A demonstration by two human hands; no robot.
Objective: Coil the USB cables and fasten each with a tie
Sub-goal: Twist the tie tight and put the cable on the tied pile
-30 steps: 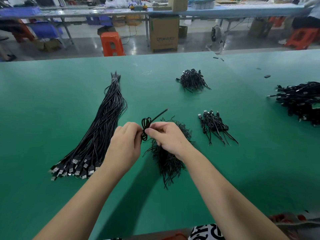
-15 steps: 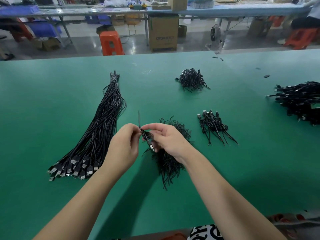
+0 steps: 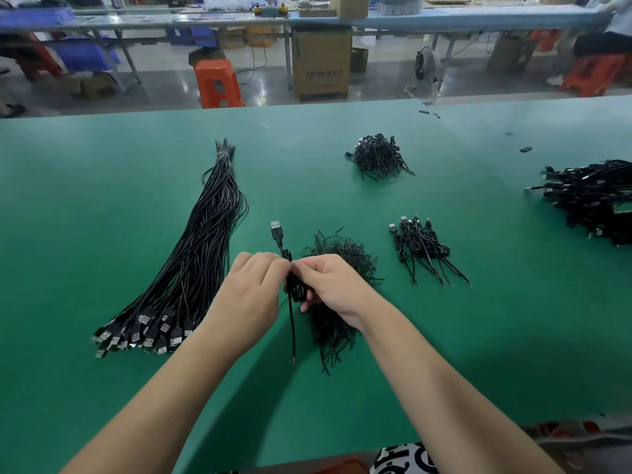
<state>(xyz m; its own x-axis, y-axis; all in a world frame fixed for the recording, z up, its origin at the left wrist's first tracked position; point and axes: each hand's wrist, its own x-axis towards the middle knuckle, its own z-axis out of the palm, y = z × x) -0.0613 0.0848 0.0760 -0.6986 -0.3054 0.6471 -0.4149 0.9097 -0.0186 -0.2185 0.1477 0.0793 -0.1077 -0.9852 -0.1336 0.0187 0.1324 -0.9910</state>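
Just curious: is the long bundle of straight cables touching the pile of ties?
Apart. The head view shows bare green table between the cable bundle and the tie pile.

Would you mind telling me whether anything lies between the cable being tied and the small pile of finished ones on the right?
Nothing visible does. Both hands grip the coiled cable; only bare green table lies before the finished pile.
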